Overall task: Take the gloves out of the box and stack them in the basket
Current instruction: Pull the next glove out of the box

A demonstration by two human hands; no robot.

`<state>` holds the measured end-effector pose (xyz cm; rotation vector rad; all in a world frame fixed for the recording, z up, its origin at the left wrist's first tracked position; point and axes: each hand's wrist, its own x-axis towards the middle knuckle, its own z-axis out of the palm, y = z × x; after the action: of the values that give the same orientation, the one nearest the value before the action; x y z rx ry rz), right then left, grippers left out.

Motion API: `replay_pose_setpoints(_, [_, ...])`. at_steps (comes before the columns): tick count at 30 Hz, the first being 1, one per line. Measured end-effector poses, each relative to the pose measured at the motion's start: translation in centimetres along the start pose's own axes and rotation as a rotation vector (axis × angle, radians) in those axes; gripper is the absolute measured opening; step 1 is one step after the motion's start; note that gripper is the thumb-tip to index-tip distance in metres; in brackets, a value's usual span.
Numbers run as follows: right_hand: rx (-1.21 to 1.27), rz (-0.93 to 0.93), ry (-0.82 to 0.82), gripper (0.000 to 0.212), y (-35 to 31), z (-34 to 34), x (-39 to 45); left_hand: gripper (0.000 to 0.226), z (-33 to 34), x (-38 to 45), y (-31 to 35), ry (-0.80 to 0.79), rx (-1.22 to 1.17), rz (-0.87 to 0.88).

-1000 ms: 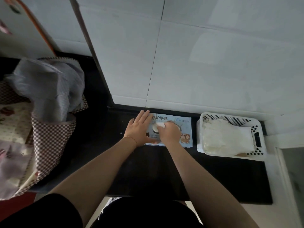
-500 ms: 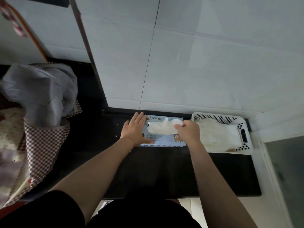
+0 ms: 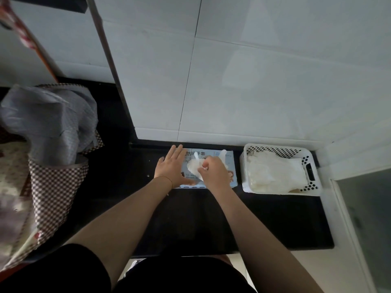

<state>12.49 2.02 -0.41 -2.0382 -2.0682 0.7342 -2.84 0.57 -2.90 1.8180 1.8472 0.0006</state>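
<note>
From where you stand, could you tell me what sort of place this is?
Probably a room in a home, perhaps a kitchen or utility corner: a white tiled wall, a dark stone counter built against it, and a patterned cloth-covered unit with a grey bag alongside.

A home: white tiled wall (image 3: 264,81), black counter (image 3: 264,218), checked cloth bag (image 3: 53,187) beside it

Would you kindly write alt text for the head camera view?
Seen from above, a person's right hand pinches a white glove over a pale blue glove box that the left hand presses flat. To the right on the black counter, a white perforated basket already holds stacked gloves.
</note>
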Motion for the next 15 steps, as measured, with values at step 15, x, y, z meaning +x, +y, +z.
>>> replay_pose_setpoints(15, [0.523, -0.046, 0.267, 0.008, -3.1, -13.0, -0.2, 0.118, -0.7, 0.8, 0.2, -0.081, -0.014, -0.013])
